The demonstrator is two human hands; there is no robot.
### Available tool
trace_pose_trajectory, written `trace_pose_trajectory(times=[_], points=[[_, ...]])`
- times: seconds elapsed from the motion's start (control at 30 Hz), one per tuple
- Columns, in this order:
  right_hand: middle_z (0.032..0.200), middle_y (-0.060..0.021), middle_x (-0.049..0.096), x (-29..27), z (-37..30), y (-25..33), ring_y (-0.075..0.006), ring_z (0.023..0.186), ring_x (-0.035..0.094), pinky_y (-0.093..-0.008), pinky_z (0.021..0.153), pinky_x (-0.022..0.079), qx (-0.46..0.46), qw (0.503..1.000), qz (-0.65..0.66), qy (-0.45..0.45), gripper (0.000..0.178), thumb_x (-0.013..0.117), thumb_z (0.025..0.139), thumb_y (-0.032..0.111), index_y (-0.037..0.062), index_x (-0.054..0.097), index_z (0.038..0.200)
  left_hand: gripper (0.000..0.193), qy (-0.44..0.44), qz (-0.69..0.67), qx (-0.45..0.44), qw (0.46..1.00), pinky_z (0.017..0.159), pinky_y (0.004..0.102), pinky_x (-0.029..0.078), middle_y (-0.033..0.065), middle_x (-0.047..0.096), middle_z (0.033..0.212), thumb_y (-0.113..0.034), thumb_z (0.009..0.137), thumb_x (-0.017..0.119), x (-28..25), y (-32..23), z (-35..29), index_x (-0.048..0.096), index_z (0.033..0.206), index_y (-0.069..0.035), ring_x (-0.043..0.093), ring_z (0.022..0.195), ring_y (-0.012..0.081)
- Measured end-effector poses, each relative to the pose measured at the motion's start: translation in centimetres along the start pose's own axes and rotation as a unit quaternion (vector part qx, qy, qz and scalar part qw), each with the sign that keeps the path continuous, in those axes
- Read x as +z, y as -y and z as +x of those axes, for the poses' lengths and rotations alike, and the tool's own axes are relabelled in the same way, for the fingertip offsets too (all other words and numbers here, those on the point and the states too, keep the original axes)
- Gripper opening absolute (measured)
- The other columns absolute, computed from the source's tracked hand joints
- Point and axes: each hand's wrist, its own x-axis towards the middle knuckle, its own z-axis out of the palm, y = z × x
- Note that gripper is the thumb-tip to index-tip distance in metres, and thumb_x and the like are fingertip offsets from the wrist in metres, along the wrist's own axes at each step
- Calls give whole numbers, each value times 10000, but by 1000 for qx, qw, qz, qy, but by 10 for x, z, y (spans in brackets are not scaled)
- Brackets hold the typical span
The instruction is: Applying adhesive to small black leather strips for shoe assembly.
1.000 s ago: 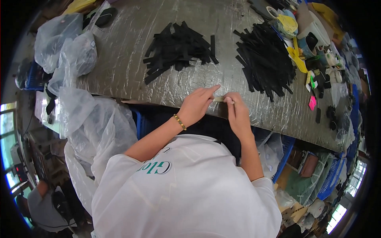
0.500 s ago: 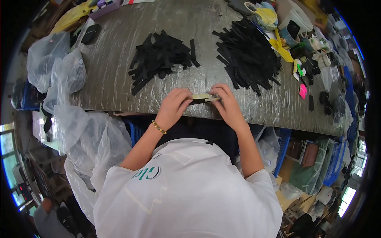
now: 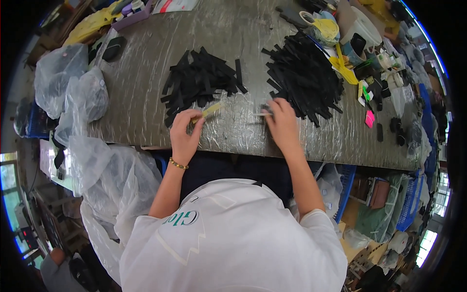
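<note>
My left hand pinches a short, flat, pale yellow strip, like a piece of ruler, which points away to the right above the table. Over to the right, my right hand is closed on a thin, whitish, stick-like tool; blur hides its kind. Something dark shows at those right fingertips, too smeared to name. Just beyond my left hand lies a loose pile of short black fabric strips. A larger pile of black strips spreads beyond my right hand, close to its fingers.
The table has a wrinkled, shiny covering. Clear plastic bags crowd its left side. Along the right stand a cup, yellow scissors, a pink tag and small black pieces. A purple tray sits far left.
My hands have drawn apart from the near table edge. The left went left with the yellow strip; the right moved slightly right with the thin tool. The black strip between them has left that spot.
</note>
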Motion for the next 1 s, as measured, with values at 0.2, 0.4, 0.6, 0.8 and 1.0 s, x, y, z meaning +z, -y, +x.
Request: trace_pose_trajectory(times=[0.2,0.4,0.6,0.8,1.0], points=[[978,-128,588,64,38,15,-345,932,591,-428,811,485,-37,999,-21,-3,191,688,844,128,10,626,980,166,4,4,18,1000,823,343,510,116,684,1003,22,825,712,5,-6,1,664,980,-12,645,945,275],[954,-120,581,29,-11,4,-329,919,593,-418,799,479,-62,996,-58,32,215,675,761,51,10,624,966,164,-6,-6,0,1000,830,346,511,117,687,1001,22,828,709,-2,-6,-2,680,985,-16,648,948,276],[1075,-121,605,-9,-60,11,-328,985,601,-398,843,480,-80,994,34,65,267,699,815,57,21,634,1071,175,136,-47,77,987,842,368,509,114,675,1009,-9,823,705,24,-29,-3,683,995,-32,632,964,307],[1114,-122,604,-26,-54,20,-338,1051,582,-417,897,461,41,987,147,41,236,700,851,109,40,613,1059,148,206,-1,110,972,846,390,502,108,641,1034,-37,854,668,50,-26,-11,664,1002,-36,606,980,320],[1128,-124,624,-17,-53,15,-335,1076,587,-399,917,453,-4,984,150,98,217,700,845,63,19,618,1040,139,225,7,147,963,862,393,496,95,641,1050,-40,860,647,64,-25,-3,664,997,-38,600,1008,314]])
